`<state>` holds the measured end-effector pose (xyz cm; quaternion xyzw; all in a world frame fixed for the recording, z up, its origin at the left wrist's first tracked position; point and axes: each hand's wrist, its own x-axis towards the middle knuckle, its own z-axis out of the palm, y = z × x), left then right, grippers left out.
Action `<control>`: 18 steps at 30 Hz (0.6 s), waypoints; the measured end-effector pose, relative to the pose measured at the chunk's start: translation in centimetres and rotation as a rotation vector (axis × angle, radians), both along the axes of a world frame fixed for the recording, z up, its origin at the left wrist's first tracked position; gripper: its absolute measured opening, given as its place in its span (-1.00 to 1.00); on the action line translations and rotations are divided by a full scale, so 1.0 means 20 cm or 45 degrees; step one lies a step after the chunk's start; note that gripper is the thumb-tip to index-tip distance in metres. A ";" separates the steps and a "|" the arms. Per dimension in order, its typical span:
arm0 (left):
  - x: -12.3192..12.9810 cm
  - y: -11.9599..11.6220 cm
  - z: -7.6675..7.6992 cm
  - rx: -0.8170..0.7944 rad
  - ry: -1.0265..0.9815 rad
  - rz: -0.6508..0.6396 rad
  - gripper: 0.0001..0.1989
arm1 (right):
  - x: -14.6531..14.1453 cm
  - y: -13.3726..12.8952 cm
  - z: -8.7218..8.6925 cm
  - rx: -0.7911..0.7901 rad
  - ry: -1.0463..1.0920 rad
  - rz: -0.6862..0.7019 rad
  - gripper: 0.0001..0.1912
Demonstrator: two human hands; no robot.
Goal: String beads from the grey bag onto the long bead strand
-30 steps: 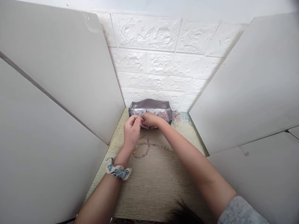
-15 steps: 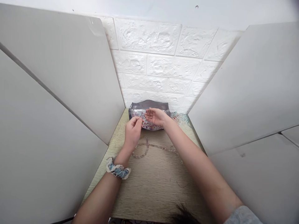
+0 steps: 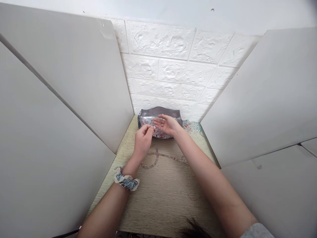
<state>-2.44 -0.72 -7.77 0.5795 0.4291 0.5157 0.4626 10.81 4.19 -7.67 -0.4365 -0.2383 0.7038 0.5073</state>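
Observation:
A grey pouch (image 3: 160, 112) filled with small colourful beads lies at the back of the wooden table. Over its front left corner, my left hand (image 3: 144, 138) pinches finger and thumb together; whatever sits between the tips is too small to name. My right hand (image 3: 167, 125) hovers over the pouch with its palm turned up and fingers apart. A strand of pale beads (image 3: 169, 156) curls into a loop on the table in front of the pouch. Right of the pouch is a heap of clear and turquoise bead strands (image 3: 194, 126).
Pale grey panels stand at the left (image 3: 74, 72) and right (image 3: 262, 92) of the table (image 3: 163, 198). A white brick-patterned wall (image 3: 160, 43) closes off the back. Thin dark threads lie near the front right.
The fingers of my right hand have spread a little more. My left hand keeps its pinch, and the whole view has shifted slightly.

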 end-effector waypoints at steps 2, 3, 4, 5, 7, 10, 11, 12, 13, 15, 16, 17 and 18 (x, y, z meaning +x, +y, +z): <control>0.00 0.00 0.00 0.000 -0.003 0.003 -0.81 | 0.00 0.00 0.00 0.003 0.001 0.009 -0.91; 0.00 0.00 -0.01 0.000 -0.004 0.004 -0.81 | 0.00 0.00 -0.01 0.001 0.000 0.009 -0.90; 0.00 0.00 -0.01 0.000 -0.004 0.003 -0.81 | 0.01 0.00 -0.01 -0.004 -0.002 0.010 -0.91; 0.00 0.00 -0.01 0.001 -0.004 0.001 -0.81 | 0.01 0.00 -0.01 -0.006 -0.008 0.013 -0.91; 0.00 0.01 -0.01 0.004 -0.005 -0.008 -0.81 | 0.01 -0.01 -0.01 0.005 -0.034 0.030 -0.91; 0.00 0.00 -0.01 0.004 -0.004 -0.017 -0.80 | 0.01 -0.01 -0.01 0.060 -0.087 0.064 -0.91; 0.00 0.00 -0.01 0.000 -0.004 -0.017 -0.81 | 0.01 -0.01 -0.01 0.074 -0.095 0.071 -0.91; 0.00 0.00 -0.01 -0.003 -0.005 -0.015 -0.81 | 0.01 -0.01 -0.02 0.083 -0.097 0.073 -0.92; 0.00 0.00 0.00 -0.008 -0.007 -0.013 -0.82 | 0.01 -0.01 -0.02 0.086 -0.099 0.071 -0.93; 0.00 0.00 0.00 -0.014 -0.010 -0.007 -0.82 | 0.01 0.00 -0.02 0.080 -0.125 0.074 -0.92; 0.00 0.00 0.00 -0.016 -0.012 -0.005 -0.82 | 0.01 0.00 -0.02 0.076 -0.156 0.079 -0.88; 0.00 0.00 -0.01 -0.018 -0.013 -0.005 -0.82 | 0.02 0.01 -0.01 0.072 -0.195 0.082 -0.84; 0.00 0.00 -0.01 -0.020 -0.014 -0.006 -0.82 | 0.03 0.02 0.00 0.069 -0.231 0.080 -0.80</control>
